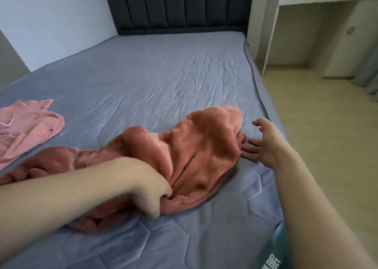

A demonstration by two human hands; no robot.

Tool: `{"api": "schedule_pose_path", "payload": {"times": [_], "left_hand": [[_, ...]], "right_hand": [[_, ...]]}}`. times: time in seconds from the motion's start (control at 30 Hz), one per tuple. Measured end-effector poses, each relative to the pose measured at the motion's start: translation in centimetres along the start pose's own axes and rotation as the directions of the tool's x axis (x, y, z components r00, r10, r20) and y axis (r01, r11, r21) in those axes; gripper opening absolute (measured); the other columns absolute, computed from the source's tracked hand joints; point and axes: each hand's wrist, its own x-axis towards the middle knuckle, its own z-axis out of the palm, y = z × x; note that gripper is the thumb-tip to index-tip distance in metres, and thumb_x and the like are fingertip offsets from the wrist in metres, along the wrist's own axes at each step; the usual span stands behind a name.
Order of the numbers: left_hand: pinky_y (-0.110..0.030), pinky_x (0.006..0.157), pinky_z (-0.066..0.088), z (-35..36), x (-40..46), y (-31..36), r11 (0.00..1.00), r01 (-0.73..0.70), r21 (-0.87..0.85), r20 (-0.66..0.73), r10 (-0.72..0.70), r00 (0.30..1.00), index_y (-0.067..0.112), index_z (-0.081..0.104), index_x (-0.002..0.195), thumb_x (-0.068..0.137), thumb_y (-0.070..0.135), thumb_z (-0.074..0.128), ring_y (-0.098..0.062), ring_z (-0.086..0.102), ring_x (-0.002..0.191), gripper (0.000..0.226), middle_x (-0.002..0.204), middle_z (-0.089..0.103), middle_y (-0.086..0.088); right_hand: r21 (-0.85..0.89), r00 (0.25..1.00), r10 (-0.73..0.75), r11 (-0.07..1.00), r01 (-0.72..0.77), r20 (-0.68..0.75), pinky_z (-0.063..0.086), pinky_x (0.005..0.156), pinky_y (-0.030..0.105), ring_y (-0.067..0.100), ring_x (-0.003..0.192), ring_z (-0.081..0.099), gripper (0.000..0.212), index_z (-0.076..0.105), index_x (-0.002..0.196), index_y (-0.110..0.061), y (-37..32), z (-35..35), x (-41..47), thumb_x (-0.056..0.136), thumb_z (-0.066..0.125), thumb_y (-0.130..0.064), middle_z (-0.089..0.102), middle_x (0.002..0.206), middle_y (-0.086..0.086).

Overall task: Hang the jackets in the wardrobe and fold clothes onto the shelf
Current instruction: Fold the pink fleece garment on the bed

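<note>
Fingers bunched in rust garment

A blue-grey quilted bed fills the view, its dark padded headboard against the white wall. Pale wood floor lies right.

Head-worn view, forward and down, close over the bed.

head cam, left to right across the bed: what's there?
Light pink crumpled garment → left hand gripping the rust-orange fleece garment → right hand, open at that garment's right edge → beige wood floor.
</note>
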Motion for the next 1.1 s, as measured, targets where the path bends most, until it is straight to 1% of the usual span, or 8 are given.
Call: {"api": "schedule_pose_path", "payload": {"times": [0.07,0.13,0.23,0.43,0.63,0.83,0.97,1.1], "left_hand": [[-0.025,0.063,0.048,-4.3,0.1,-0.8,0.943,0.035,-0.331,0.078,-0.010,0.997,0.019,0.065,0.096,0.083,0.037,0.057,-0.019,0.065,0.075,0.024,0.089,0.070,0.001],[-0.026,0.058,0.048,-9.2,2.4,-2.3,0.820,-0.080,-0.566,-0.323,-0.131,0.937,0.014,0.063,0.091,0.091,0.023,0.050,-0.022,0.063,0.068,0.016,0.089,0.071,-0.008],[-0.029,0.081,0.047,-13.9,7.6,-3.6,0.775,-0.184,-0.605,-0.720,-0.435,0.540,0.014,0.061,0.113,0.094,0.016,0.046,-0.024,0.061,0.100,0.025,0.116,0.065,-0.010],[-0.033,0.095,0.052,-15.6,12.5,-2.2,0.752,-0.249,-0.611,-0.459,-0.079,0.885,0.019,0.059,0.127,0.091,0.017,0.058,-0.020,0.061,0.114,0.037,0.130,0.062,-0.004],[-0.032,0.084,0.038,-11.4,11.6,0.0,0.980,-0.199,-0.013,-0.646,0.144,0.749,0.023,0.050,0.104,0.075,0.045,0.064,-0.021,0.045,0.100,0.039,0.100,0.047,0.001],[-0.037,0.088,0.046,-8.3,11.9,-0.8,0.934,-0.199,-0.297,-0.780,-0.117,0.615,0.020,0.030,0.129,0.072,0.040,0.070,-0.033,0.057,0.110,0.072,0.119,0.060,-0.012],[-0.027,0.084,0.051,-9.8,11.0,-1.6,0.786,-0.421,-0.453,-0.653,0.029,0.757,0.040,0.002,0.149,0.076,0.021,0.076,-0.015,0.067,0.095,0.106,0.106,0.065,0.001],[-0.028,0.070,0.052,-11.2,8.5,-2.1,0.671,-0.481,-0.565,-0.535,0.146,0.832,0.048,0.042,0.128,0.075,0.006,0.069,-0.009,0.063,0.079,0.073,0.093,0.061,0.005]], "right_hand": [[-0.075,0.997,0.038,0.997,-0.033,0.061,0.059,0.059,0.038,0.021,0.062,0.061,0.044,0.051,0.107,-0.016,-0.1,-0.8,0.4,0.081,0.066,-0.048,0.058,0.090,0.006],[-0.118,0.979,0.050,0.993,-0.027,0.198,0.043,0.038,0.021,0.011,0.037,0.046,0.034,0.053,0.087,-0.018,0.6,-0.2,0.8,0.086,0.064,-0.050,0.051,0.056,-0.001],[-0.090,0.974,-0.068,0.992,0.089,0.214,0.022,0.032,0.014,0.007,0.028,0.029,0.028,0.049,0.067,-0.014,1.1,1.0,1.7,0.091,0.062,-0.018,0.036,0.043,-0.001],[-0.211,0.984,-0.111,0.968,0.139,0.141,0.036,0.036,0.019,0.011,0.037,0.045,0.011,0.057,0.080,-0.004,1.2,0.1,2.6,0.079,0.050,0.006,0.056,0.053,0.006],[-0.673,0.969,-0.205,0.699,0.243,0.137,0.051,0.065,0.037,0.023,0.060,0.056,0.019,0.063,0.076,-0.008,1.7,-0.6,3.1,0.090,0.053,-0.016,0.059,0.067,0.012],[-0.602,0.969,0.069,0.793,0.090,0.236,0.039,0.040,0.016,0.012,0.036,0.052,0.069,0.063,0.068,-0.016,-0.9,0.7,-0.3,0.085,0.038,-0.078,0.058,0.046,-0.002],[-0.677,0.933,0.085,0.712,0.190,0.350,0.043,0.051,0.016,0.010,0.054,0.059,0.022,0.066,0.092,-0.023,-0.6,0.2,-1.0,0.084,0.071,-0.043,0.067,0.064,-0.007],[-0.581,0.910,-0.054,0.754,0.308,0.412,0.047,0.055,0.021,0.011,0.063,0.060,0.019,0.071,0.092,-0.024,-0.2,-0.9,-1.3,0.077,0.077,-0.014,0.069,0.079,0.001]]}}
